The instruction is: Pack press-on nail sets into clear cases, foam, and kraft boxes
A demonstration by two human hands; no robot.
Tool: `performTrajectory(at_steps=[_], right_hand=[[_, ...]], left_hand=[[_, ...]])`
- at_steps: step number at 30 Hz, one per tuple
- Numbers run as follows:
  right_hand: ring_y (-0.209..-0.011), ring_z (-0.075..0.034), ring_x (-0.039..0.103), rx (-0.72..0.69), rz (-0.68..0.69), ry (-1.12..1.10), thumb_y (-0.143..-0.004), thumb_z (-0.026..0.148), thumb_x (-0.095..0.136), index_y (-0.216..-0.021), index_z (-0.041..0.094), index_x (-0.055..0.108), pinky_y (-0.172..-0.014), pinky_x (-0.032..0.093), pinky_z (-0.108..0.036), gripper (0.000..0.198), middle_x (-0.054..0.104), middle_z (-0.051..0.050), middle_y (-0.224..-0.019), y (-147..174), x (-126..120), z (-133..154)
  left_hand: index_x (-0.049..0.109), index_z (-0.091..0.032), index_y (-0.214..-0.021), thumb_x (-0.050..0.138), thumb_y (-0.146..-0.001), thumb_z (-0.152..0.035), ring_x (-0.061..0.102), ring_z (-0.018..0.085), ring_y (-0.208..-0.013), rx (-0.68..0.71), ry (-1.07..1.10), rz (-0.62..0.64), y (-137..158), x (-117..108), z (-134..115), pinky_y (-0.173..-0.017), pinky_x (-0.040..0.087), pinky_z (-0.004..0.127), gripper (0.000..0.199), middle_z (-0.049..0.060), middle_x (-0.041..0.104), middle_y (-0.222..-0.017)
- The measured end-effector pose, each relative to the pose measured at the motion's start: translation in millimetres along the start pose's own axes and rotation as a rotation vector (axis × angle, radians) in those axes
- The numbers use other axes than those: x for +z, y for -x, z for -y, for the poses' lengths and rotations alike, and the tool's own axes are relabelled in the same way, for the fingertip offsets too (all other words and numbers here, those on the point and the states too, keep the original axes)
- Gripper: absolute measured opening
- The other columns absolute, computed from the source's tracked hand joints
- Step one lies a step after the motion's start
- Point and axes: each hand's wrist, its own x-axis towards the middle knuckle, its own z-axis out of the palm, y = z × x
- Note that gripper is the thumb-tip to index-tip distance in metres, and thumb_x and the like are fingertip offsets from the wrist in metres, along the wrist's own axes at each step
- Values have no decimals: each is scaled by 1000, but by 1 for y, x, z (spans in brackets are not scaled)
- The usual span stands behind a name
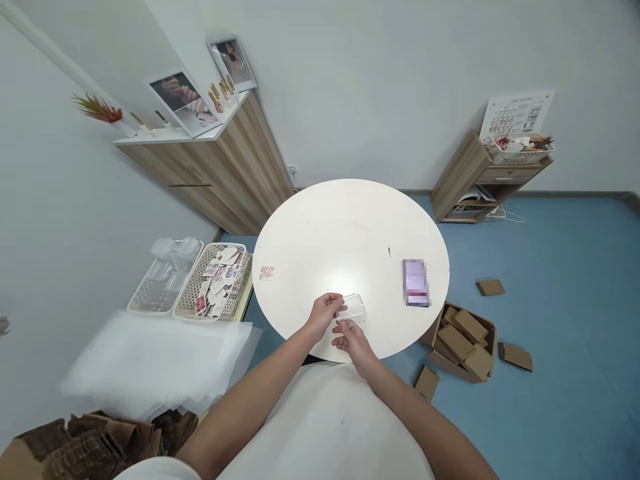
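Observation:
A clear plastic box (354,308) is held between both hands over the near edge of the white oval table. My left hand (325,312) pinches its left side, fingers closed on the edge. My right hand (351,336) grips its lower near corner from below, with some fingers curled beneath. The box looks see-through, and I cannot make out anything inside it. At the table's left lies a small sheet of pink press-on nails (267,273). Toward the right edge rests a purple, pixelated pack (415,283).
On the left stand a basket of printed cards (220,283) and a basket of clear plastic boxes (167,273). White translucent sheets (160,363) lie nearer, beside folded brown cardboard (100,447). A carton of small brown boxes (465,341) sits on the floor at right, several boxes around it.

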Motion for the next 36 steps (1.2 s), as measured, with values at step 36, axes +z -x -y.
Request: performTrajectory(at_steps=[36], right_hand=[[-73, -13, 57, -404, -399, 14, -64, 38, 65, -93, 22, 59, -68, 44, -30, 34, 61, -5, -96, -28, 11, 43]], left_hand=[[51, -19, -110, 58, -72, -37, 59, 13, -70, 266, -307, 358, -25, -70, -13, -68, 44, 28, 43, 3, 59, -83]])
